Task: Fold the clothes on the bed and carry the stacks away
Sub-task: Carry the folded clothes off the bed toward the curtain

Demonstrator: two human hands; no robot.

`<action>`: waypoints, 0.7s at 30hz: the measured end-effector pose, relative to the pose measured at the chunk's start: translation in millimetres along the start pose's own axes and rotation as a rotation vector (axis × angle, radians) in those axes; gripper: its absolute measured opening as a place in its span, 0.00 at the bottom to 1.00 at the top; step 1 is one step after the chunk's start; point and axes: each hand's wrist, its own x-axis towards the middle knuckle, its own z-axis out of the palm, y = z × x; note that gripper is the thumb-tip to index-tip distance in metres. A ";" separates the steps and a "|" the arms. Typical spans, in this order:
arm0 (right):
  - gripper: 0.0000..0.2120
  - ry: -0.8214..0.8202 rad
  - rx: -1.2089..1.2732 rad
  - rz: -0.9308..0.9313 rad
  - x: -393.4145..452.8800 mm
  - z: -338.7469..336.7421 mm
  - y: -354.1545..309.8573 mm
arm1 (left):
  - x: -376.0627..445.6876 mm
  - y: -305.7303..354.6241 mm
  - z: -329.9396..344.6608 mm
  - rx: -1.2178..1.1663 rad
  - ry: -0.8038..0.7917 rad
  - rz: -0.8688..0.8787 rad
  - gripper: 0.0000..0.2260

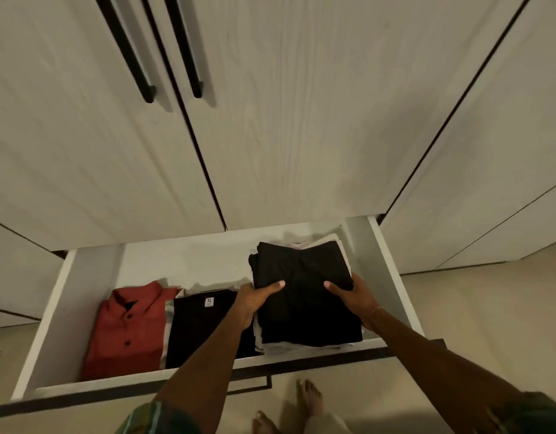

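A stack of folded clothes [305, 296], black on top with white and grey layers below, sits at the right end of an open white drawer [56, 311]. My left hand [258, 296] grips the stack's left side, thumb on top. On the right side my right hand [352, 296] grips it the same way. Whether the stack rests on the drawer floor or hangs just above it, I cannot tell.
In the drawer lie a folded red button shirt [126, 330] at left and a folded black XL shirt [201, 327] in the middle. Closed white wardrobe doors [270, 120] with black bar handles [126, 48] rise behind. My bare feet [308, 399] stand on the floor below the drawer front.
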 end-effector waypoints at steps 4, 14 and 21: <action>0.37 -0.013 -0.034 0.033 24.0 -4.5 15.5 | 24.1 -12.8 13.4 -0.003 0.047 -0.051 0.33; 0.35 -0.080 -0.077 0.132 93.7 18.3 64.3 | 90.8 -65.2 16.3 -0.003 0.062 -0.167 0.43; 0.39 -0.055 -0.082 0.214 101.1 29.3 96.6 | 105.2 -79.1 21.7 0.199 0.079 -0.108 0.34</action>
